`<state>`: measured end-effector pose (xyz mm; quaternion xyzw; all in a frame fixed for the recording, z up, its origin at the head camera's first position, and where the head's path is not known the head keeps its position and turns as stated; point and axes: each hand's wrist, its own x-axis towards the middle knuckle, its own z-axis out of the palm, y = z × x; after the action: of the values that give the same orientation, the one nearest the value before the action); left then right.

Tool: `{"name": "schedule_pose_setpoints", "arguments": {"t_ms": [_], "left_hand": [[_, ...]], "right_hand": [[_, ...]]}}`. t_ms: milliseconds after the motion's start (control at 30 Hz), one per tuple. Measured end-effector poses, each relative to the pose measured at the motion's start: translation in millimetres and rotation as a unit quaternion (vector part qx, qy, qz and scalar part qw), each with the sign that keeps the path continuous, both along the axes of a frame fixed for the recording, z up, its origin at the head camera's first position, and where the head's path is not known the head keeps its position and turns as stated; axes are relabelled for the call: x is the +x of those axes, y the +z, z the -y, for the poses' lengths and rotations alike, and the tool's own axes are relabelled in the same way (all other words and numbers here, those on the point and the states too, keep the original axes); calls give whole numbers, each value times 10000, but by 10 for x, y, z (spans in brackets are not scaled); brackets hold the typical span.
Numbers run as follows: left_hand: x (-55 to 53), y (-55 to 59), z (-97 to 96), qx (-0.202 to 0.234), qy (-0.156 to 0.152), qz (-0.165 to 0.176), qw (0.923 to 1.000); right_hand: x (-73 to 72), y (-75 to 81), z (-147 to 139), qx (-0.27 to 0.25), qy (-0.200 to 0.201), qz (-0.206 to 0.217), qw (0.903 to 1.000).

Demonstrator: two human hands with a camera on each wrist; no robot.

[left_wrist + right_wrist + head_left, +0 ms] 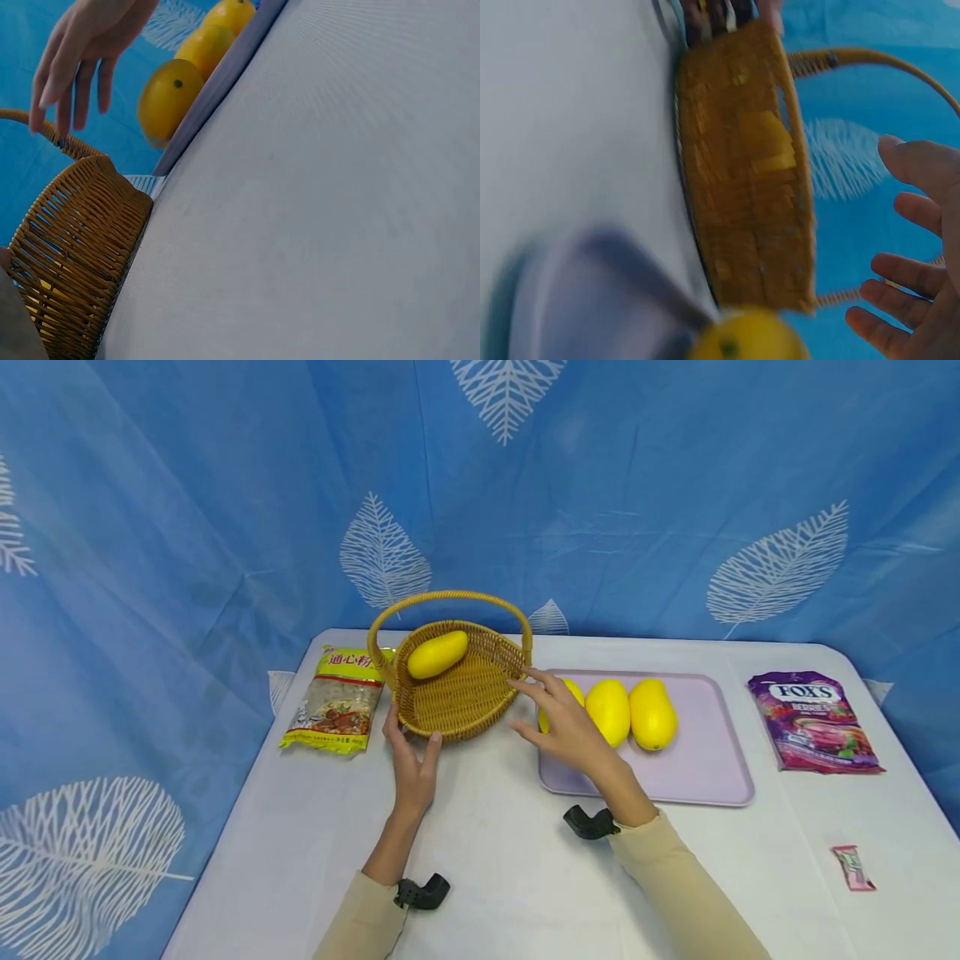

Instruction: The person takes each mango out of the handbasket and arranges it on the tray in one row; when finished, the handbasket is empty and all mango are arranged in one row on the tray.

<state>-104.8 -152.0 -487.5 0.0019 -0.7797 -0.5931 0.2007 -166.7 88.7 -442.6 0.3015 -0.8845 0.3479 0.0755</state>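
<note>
The backdrop point(600, 560) is printed with white leaves point(384, 552) on blue; the worktop point(495, 860) is covered in white. Golden brown is shown by the basket point(465, 693), yellow by the fruits point(652, 714), lilac by the tray point(708, 747).

White table point(495, 860), basket point(457, 702), tray point(705, 735), bags point(813, 722), pink packet point(852, 868)

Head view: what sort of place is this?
Probably a staged tabletop recording spot: a blue leaf-print cloth hangs behind a white-covered table, and black wrist-worn devices are visible.
</note>
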Motion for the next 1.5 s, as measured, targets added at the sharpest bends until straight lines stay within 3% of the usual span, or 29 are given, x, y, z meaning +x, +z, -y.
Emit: {"name": "schedule_pose_setpoints", "arguments": {"t_ms": [133,300,567,800,933,1100,1233,1500], "left_hand": [[-11,-1,11,-30,-30,-100,9999],[-24,6,16,6,-36,-82,10000],[-114,-321,55,48,121,37,9999],[-125,-347,59,-56,156,4,9999],[-127,-351,62,-55,135,-22,9999],[-126,-340,61,-29,84,-38,10000],[-119,-302,56,3,56,-1,10000],[-12,13,28,20,-40,99,9999]], "right_hand": [[-93,-8,287,-19,269,53,9996],[-313,30,603,60,476,183,9987],[-661,57,941,452,494,829,9943],[-818,58,1122,989,475,1450,9833],[-859,76,1216,1199,468,1601,9787],[-896,66,1303,1486,624,1798,9704],[-909,35,1323,1403,880,1861,9685],[-858,-28,1354,1193,1520,1845,9637]]}}
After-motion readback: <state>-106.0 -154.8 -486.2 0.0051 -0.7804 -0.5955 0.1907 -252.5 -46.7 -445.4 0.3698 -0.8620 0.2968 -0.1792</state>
